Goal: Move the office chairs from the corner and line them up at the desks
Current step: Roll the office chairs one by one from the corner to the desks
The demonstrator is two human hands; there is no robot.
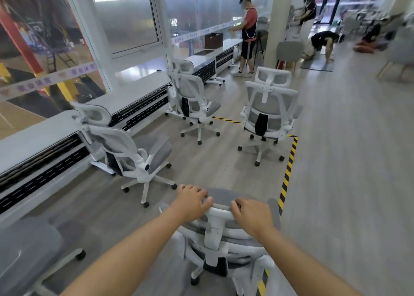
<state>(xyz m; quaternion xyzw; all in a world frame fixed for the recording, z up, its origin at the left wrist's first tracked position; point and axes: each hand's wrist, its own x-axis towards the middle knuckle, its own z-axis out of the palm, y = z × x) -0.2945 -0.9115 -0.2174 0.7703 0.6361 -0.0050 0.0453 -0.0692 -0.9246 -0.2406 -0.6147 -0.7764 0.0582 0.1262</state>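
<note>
A white-framed office chair with grey mesh (pixel 220 235) stands right in front of me, its back towards me. My left hand (pixel 192 200) grips the left end of its headrest and my right hand (pixel 252 214) grips the right end, fingers curled over the top edge. Three more matching chairs stand ahead: one (pixel 132 148) by the near white desk (pixel 40 136), one (pixel 193 96) by the second desk (pixel 143 87), and one (pixel 267 114) out on the floor. Part of another grey chair (pixel 29 251) shows at bottom left.
The desks run along the glass wall on the left. Yellow-black tape (pixel 289 168) marks the floor to the right of the chairs. A white pillar (pixel 281 24) rises at the back, with a person (pixel 247 33) standing at the far desk and others further off.
</note>
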